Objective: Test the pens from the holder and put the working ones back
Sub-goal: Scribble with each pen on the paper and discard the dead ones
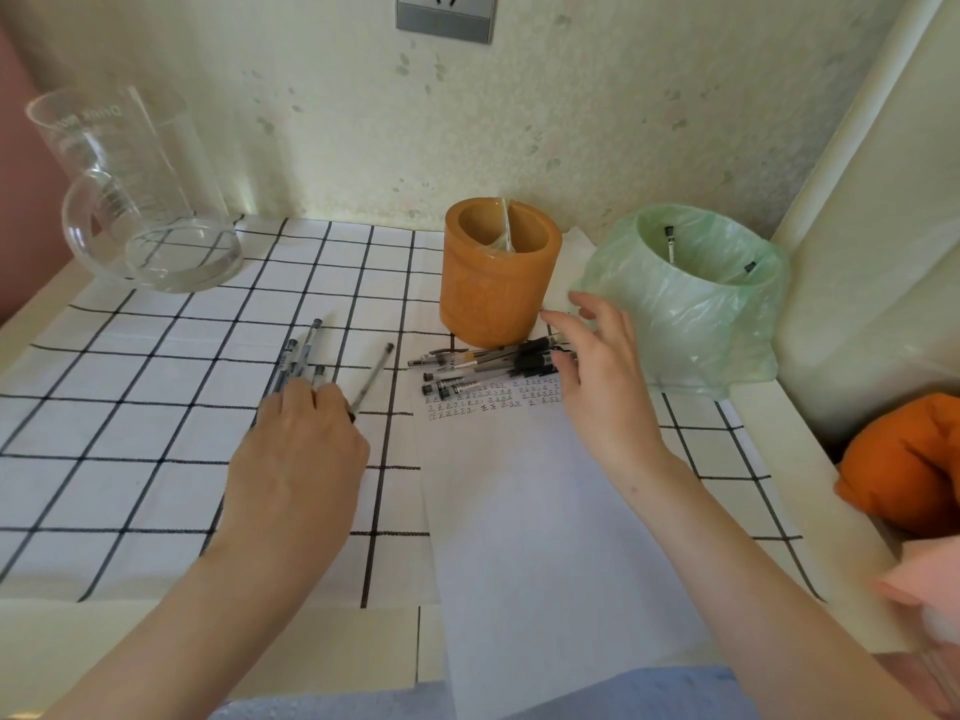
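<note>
The holder (498, 272) is a fat orange-brown cup. It stands upright in the middle of the frame, a bit toward the top, on a white cloth (156, 407) with black squares. The cloth covers the desk (311, 641). I see no pens standing in the holder, only something thin and clear.

A pile of pens (488, 368) lies flat just in front of the holder, on the top edge of a sheet of paper (545, 511). The paper has rows of small scribbles near the pens.

The right hand (602, 376) is at the right end of that pile. Its fingers are spread wide and mostly straight. The fingertips are at the dark ends of the pens, and the hand grips nothing.

A second bunch of pens (298, 356) lies left of the middle, on the cloth. The left hand (298, 449) is palm down over the near ends of this bunch. Its fingers bend down onto the pens. A blurry pen (371, 376) sticks out by the thumb side of this hand. I cannot tell if the hand is holding it or any other pen.

A small bin (691, 298) with a green bag in it sits right of the holder. There are two pens (670, 244) inside it.

A big glass jug (130, 189) stands in the upper left. A soft orange thing (904, 459) lies at the right edge. A wall socket (444, 13) is at the top.
</note>
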Demonstrator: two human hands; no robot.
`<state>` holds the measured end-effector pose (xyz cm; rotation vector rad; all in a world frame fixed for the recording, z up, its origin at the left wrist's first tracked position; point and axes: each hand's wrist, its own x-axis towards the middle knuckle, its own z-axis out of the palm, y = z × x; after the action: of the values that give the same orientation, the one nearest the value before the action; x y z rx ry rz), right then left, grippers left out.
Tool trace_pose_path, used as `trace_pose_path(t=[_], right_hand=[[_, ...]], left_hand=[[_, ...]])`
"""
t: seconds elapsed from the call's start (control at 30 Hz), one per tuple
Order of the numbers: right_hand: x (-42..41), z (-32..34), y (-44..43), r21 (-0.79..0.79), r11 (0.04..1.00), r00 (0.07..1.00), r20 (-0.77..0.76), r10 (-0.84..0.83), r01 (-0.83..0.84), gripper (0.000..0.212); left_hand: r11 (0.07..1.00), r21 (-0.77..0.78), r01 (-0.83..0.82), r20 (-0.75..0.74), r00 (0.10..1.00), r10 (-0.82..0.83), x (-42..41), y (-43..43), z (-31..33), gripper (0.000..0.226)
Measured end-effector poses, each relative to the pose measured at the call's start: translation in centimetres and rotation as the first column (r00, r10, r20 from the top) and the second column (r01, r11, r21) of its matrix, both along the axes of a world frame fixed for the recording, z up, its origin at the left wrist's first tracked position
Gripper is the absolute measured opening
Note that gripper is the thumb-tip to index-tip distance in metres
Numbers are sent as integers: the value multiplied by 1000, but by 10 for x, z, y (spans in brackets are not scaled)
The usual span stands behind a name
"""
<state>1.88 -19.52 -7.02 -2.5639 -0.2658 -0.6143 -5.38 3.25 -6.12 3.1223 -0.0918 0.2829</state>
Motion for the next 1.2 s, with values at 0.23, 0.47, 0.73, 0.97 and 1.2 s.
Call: trace_pose_path(t=[0.23,0.47,0.73,0.97,1.2], right_hand=[[-20,23,20,603,796,904,-311,295,-53,21],[-44,35,37,829,553,701,-349,622,-77,24],[-56,36,22,903,426,713,-258,652,-62,23],[-43,41,-5,941,332,862,-223,454,69,15],[-25,36,-30,931,332,917,-261,302,156,20]], left_hand=[[746,-664,50,-12,997,-78,2,-12,21,12],[499,-866,9,-149,950,-275,-13,-41,26,14],[464,-885,32,-111,954,-278,-17,-45,26,20],[433,-901,-25,-162,946,-282,-16,-46,17,16],[549,-835,39,-180,924,-338,-12,-46,8,28]])
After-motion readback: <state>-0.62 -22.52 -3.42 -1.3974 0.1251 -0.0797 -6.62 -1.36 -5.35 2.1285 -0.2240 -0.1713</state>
